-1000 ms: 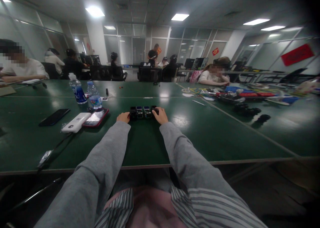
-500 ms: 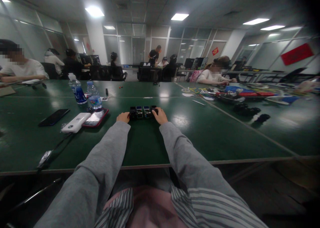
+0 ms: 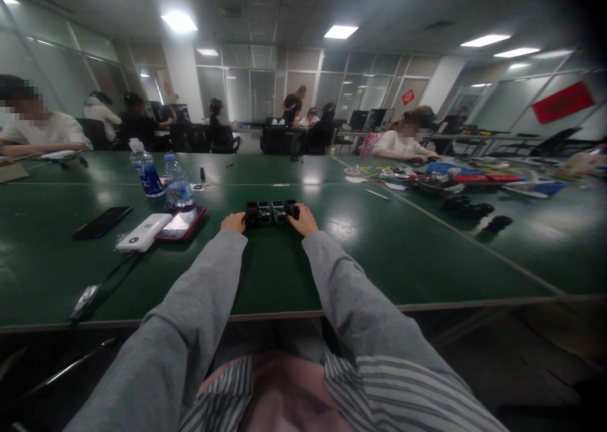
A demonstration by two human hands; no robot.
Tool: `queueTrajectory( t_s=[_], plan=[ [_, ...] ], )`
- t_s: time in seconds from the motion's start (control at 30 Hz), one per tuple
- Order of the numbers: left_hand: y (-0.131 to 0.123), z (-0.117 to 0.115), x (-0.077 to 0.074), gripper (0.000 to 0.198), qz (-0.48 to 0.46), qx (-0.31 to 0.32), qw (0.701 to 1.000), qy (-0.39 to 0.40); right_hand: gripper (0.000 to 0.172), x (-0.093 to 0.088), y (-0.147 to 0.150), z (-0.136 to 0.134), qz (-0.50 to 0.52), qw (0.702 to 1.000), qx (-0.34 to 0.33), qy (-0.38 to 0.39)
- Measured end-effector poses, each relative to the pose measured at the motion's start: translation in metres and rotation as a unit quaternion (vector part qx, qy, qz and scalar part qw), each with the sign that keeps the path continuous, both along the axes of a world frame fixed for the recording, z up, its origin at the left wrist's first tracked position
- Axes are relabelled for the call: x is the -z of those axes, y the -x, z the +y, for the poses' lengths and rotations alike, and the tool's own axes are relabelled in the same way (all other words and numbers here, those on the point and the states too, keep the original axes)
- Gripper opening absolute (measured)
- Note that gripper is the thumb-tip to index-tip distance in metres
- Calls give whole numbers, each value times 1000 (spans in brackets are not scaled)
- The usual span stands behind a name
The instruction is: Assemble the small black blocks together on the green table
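Across the middle of the green table stands a short row of small black electronic modules. The two inner ones, a left module and a right module, show bare circuit boards and little bluish screens. My left hand is closed at the outer side of the black block on the left end, its fingertips mostly hidden. At the other end my right hand grips a black block, thumb on the near side. Both blocks stay at table level, close beside the modules.
Left of my arms lie a dark phone, a white power bank with a cable, and a red-edged phone. Two water bottles, one dark blue and one clear, stand behind. Tangled cables and black parts lie right.
The black block in my right hand has shifted very slightly left, toward the modules. My arms stay almost still. A person across the table on the right has moved their hands a little.
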State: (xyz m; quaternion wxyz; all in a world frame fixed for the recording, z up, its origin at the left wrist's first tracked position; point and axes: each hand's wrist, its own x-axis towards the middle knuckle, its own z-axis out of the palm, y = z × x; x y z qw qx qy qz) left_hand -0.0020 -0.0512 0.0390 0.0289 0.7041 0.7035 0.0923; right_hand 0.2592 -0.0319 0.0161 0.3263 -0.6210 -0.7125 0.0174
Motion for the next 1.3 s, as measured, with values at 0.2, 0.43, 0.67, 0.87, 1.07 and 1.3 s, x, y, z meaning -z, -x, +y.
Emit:
queueTrajectory(
  t_s=[0.2, 0.43, 0.67, 0.87, 1.07, 1.3],
  plan=[
    [0, -1, -2, 28, -1, 7, 1000, 3, 50, -1, -1, -2, 19, 1000, -16, -2],
    [0, -2, 0, 29, 1, 5, 1000, -10, 51, -1, -2, -2, 13, 999, 9, -30],
    [0, 0, 1, 28, -5, -2, 1000, 1, 53, 4, -1, 2, 28, 1000, -3, -5],
    [0, -1, 0, 28, -4, 5, 1000, -4, 48, 3, 1, 2, 55, 998, 8, -4],
    [0, -1, 0, 28, -2, 1, 1000, -2, 44, -3, 0, -1, 36, 995, 35, -82],
    [0, 0, 2, 27, -1, 2, 1000, -5, 40, -5, -2, 1, 29, 990, 52, -124]
  ],
)
